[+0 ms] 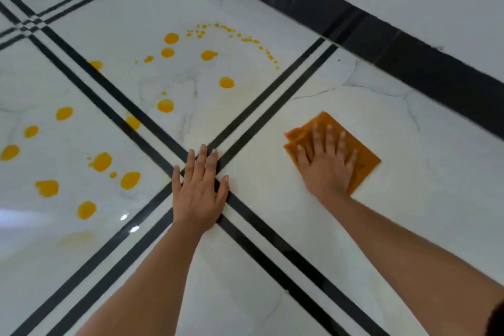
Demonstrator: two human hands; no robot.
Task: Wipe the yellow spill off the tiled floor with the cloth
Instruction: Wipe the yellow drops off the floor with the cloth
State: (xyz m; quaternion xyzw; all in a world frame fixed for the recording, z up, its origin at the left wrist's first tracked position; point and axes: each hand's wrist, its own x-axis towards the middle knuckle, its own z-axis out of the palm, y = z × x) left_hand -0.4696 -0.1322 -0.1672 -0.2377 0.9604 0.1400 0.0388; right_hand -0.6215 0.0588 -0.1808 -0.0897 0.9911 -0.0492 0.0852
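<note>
2 bare hands are pressing flat on the tiled floor [272, 226], and neither is curling around anything. Nearest, the left hand [199, 194] is resting palm down with fingers spread open over the crossing of the black tile lines [152, 199], seemingly bracing the person's weight. Slightly farther and to its right, the right hand [327, 163] is lying open and flat on top of the cloth [362, 161], an orange folded square, pinning it to the tile by palm pressure, not by a closed grip. The tile around the cloth is showing only a faint yellowish haze, so that patch appears mostly wiped.

Beyond and to the left, the yellow spill [166, 105] is sitting as many separate drops across 2 tiles: 1 cluster near the left edge, well apart from the cloth, and another farther off, trailing into an arc of fine dots. A dark skirting band [409, 60] is running along the far side.

Judging by this, the wiping is in an early-to-middle stage. The next move is likely calling for sliding the cloth leftward across the black lines, keeping firm downward pressure so drops are lifting, not smearing.
</note>
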